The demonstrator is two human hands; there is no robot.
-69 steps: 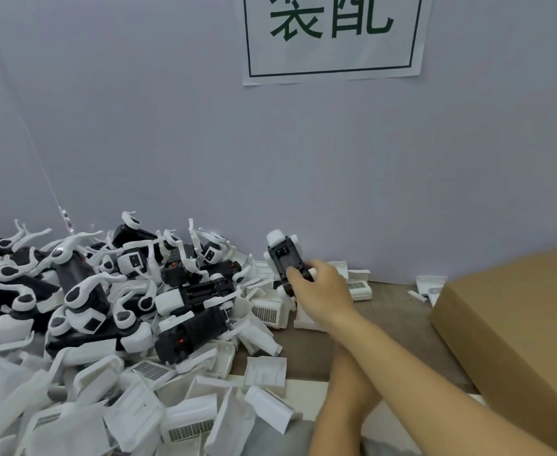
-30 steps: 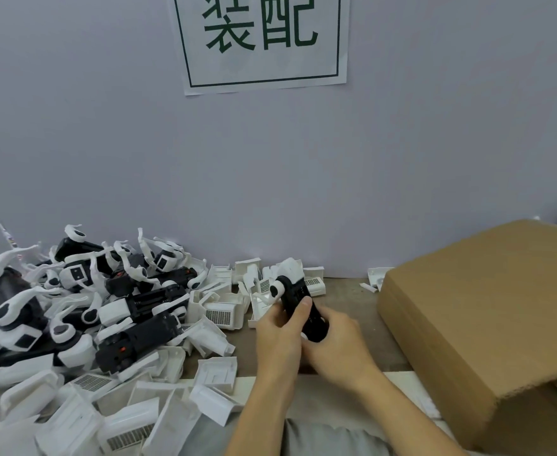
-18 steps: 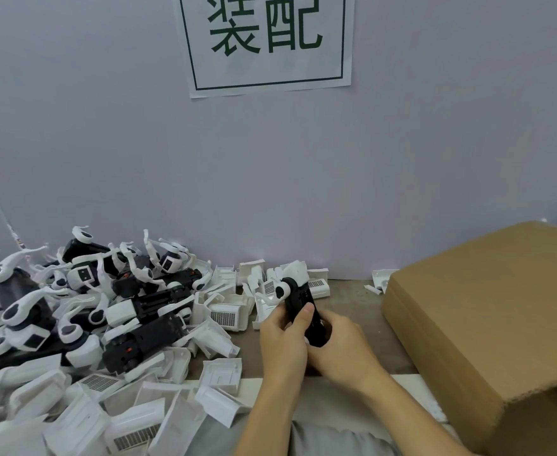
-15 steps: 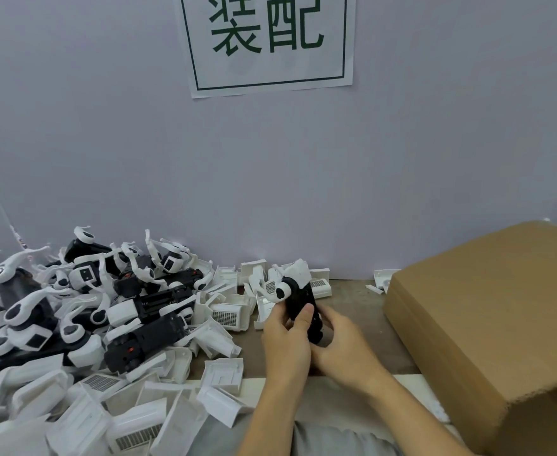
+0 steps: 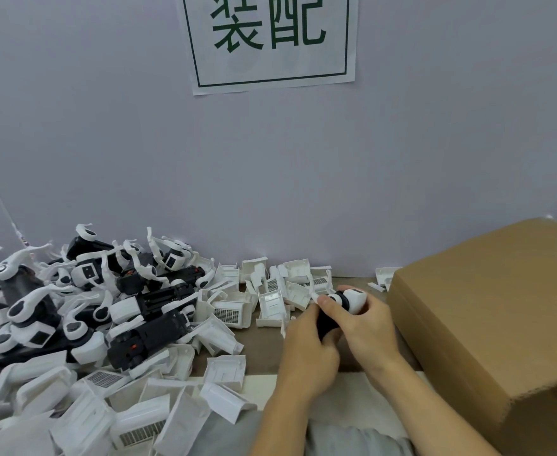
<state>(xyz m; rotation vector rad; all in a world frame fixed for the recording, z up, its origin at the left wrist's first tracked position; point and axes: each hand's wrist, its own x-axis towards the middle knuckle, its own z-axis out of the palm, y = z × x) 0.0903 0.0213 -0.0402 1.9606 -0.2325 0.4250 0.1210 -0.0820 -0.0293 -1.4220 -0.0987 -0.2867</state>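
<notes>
Hands: I count two, the left hand [image 5: 306, 352] and the right hand [image 5: 371, 330]. Both are in front of me, over the near part of the table [image 5: 264, 345].
Held piece: one black-and-white piece [image 5: 348, 302]. It has a black body and a white end with a dark ring.
Left hand: the fingers are curled round the black lower part of the piece, and the thumb lies up along it, near the ring.
Right hand: it grips the white end from the right side, with the fingers bent over it.
Place of the piece: it is between the two hands and lifted off the table. It is tilted, with the white end up and to the right and the black end down inside the left hand.
Pile: one large pile [image 5: 106, 307] of the same kind of parts lies on the left of the table, well apart from the hands.
Black bodies in the pile: I count at least four; others are half hidden.
White covers: the loose white covers [image 5: 228, 312] lie between the pile and the hands. They are too many for me to count exactly.
Cardboard box: one cardboard box [image 5: 487, 324], just beside the right hand on its right. I cannot tell whether they touch.
Sign: one paper sign [image 5: 270, 41] on the wall [image 5: 106, 143], with two green characters inside a green frame.
</notes>
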